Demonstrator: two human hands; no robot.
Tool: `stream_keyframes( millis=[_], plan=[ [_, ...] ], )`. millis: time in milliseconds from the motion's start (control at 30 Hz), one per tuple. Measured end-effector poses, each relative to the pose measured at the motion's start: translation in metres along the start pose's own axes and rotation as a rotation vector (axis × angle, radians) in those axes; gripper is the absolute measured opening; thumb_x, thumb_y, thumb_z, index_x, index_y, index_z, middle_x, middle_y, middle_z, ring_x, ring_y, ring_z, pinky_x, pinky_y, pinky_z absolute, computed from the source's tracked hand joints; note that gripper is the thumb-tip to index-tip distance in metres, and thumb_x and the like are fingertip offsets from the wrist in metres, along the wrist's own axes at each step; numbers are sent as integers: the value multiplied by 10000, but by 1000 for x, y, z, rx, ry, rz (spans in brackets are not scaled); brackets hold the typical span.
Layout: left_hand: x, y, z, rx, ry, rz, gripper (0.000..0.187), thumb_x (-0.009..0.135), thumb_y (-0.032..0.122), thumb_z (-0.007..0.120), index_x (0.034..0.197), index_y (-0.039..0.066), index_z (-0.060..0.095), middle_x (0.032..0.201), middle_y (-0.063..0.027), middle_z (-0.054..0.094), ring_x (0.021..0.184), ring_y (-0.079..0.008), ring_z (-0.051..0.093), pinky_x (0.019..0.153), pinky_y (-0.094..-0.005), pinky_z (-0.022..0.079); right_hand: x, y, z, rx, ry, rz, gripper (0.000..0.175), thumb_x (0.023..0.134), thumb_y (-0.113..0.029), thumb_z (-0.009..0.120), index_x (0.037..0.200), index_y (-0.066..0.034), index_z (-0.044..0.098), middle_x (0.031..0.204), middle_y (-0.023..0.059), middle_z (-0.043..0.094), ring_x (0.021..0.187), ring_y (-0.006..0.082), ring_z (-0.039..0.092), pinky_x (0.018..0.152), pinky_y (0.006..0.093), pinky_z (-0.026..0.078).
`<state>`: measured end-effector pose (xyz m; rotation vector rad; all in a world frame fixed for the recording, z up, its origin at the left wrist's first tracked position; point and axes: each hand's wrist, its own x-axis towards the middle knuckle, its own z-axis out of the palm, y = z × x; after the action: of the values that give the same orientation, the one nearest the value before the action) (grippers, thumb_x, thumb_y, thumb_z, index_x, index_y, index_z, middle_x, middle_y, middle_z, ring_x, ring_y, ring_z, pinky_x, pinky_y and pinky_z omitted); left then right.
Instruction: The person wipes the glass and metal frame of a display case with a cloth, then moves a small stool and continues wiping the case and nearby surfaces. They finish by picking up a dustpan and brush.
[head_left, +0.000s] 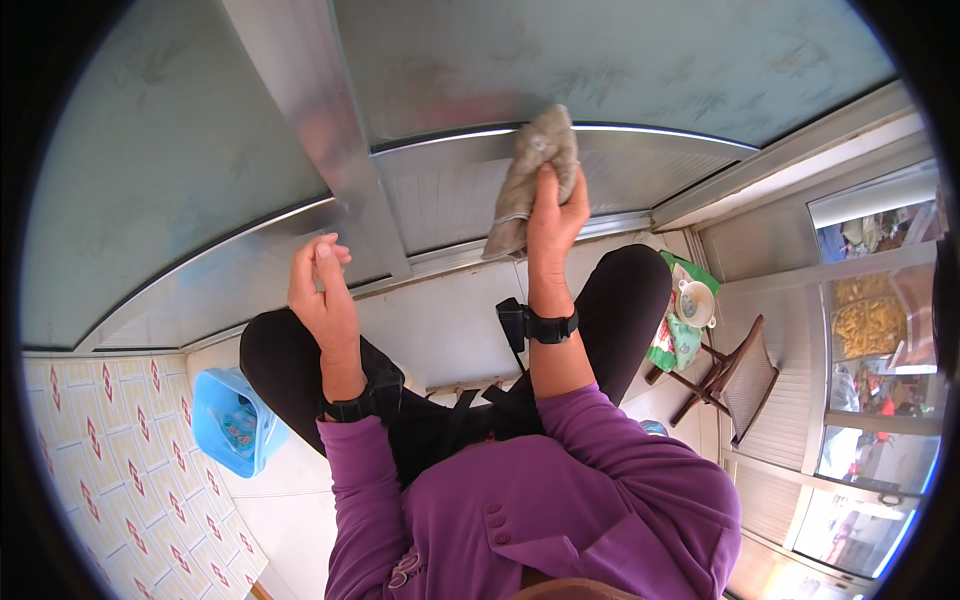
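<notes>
My right hand (555, 217) grips a folded, greyish-brown cloth (536, 161). The cloth lies over the lower metal rail of a framed glass panel (622, 67); its upper end overlaps the glass. My left hand (322, 289) is raised above my left knee with its fingers loosely curled, and I see nothing in it. Close beyond that hand is the metal upright (322, 135) between two frosted panels with leaf patterns. Below the glass, a ribbed metal panel (450, 202) reaches down to the sill.
A light-blue plastic bin (259, 450) with a bag inside stands at the left, beside a patterned tiled wall (97, 442). On the right, a white two-handled bowl (705, 296) sits on green packaging near a dark wooden folding chair (752, 390). More framed glazing (862, 420) runs along the right.
</notes>
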<state>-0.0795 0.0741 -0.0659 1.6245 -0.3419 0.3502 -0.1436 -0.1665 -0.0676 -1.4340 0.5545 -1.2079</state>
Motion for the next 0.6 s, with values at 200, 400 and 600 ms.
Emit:
stream_keyframes(
  millis=[200, 400, 600],
  plan=[
    [-3, -5, 7, 20, -52, 4, 235, 1026, 175, 490, 1061, 4, 648, 864, -54, 658, 777, -118, 611, 691, -258, 472, -16, 13, 19, -263, -68, -242, 472, 863, -67, 608, 1333, -99, 581, 1128, 156, 621, 966, 284, 635, 848, 343, 508],
    [-2, -10, 15, 54, -76, -25, 245, 1026, 194, 498, 1059, 4, 649, 863, -53, 660, 771, -117, 613, 686, -256, 474, -67, 3, 63, -432, -516, -306, 563, 733, -52, 686, 1274, -202, 645, 946, 173, 593, 798, 367, 632, 702, 410, 536],
    [-2, -11, 20, 49, -32, -22, 207, 1003, 141, 528, 1012, -22, 654, 819, -71, 666, 732, -132, 634, 682, -263, 493, -28, 27, 22, -398, -246, -343, 537, 722, -33, 695, 1237, -182, 666, 886, 134, 600, 747, 312, 613, 667, 381, 521]
  ],
)
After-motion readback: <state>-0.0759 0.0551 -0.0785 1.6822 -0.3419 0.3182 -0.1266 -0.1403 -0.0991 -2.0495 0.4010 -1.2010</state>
